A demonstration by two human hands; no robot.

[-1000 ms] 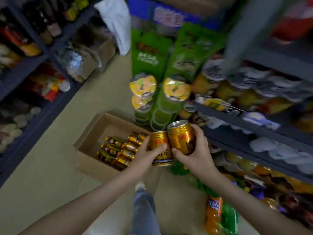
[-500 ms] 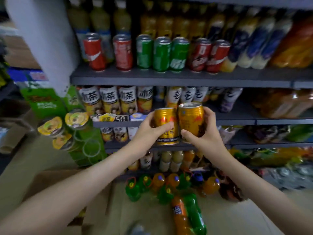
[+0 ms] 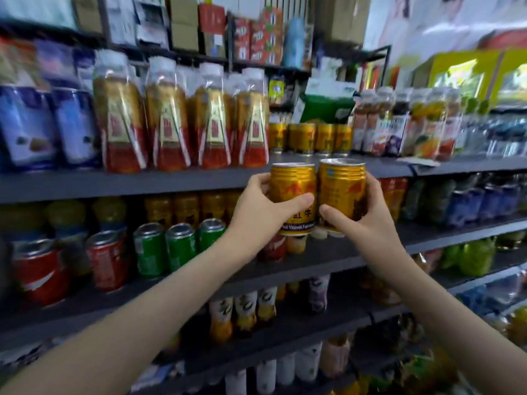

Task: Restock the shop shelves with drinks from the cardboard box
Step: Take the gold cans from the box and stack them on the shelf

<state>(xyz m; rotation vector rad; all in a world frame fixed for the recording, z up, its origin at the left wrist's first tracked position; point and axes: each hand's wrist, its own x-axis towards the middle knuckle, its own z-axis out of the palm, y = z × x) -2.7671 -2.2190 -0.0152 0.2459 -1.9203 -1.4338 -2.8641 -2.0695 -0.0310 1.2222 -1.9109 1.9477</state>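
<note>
From the head camera, my left hand (image 3: 265, 212) gripped one gold aluminium drink can (image 3: 292, 189) and my right hand (image 3: 368, 220) gripped a second gold can (image 3: 342, 183), fingers curled round each. Both cans stood upright, touching side by side, near the grey metal shelf edge (image 3: 171, 183). Farther back on it stood a row of matching gold cans (image 3: 310, 138) (labels blurred).

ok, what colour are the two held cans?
Gold with red markings, both the left-hand can and right-hand can; head view.
</note>
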